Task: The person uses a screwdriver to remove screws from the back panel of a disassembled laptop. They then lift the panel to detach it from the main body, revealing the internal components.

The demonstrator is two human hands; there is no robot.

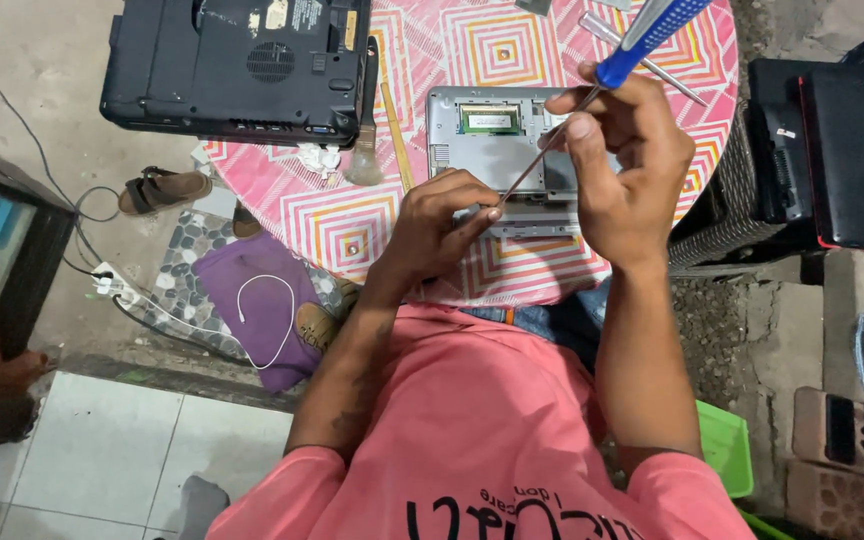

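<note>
Blue-handled and long, the screwdriver (612, 62) is the thing to watch: the right hand (624, 165) is closed round the lower end of its handle, fingers wrapped tight, with the thin metal shaft running down and to the left from that grip. Its long axis slants from the upper right, where the handle sticks up toward the camera, to the lower left, where the tip comes down at the near edge of the grey laptop base (497, 150) lying open-bellied on the pink patterned tablecloth (352, 215). The tip lands right at the fingertips of the left hand (442, 225), which is the nearer of the two to that spot; its fingers are curled and pressed onto the near edge of the base, seemingly steadying it rather than gripping anything loose, though whether a small screw sits under them I cannot tell. The right wrist is cocked with the forearm coming up from the lap; the left forearm crosses in from the lower left. Beyond, a paintbrush (365, 140) lies beside the base, and a second, dark laptop (237, 65) rests upside down at the table's far left.
</note>
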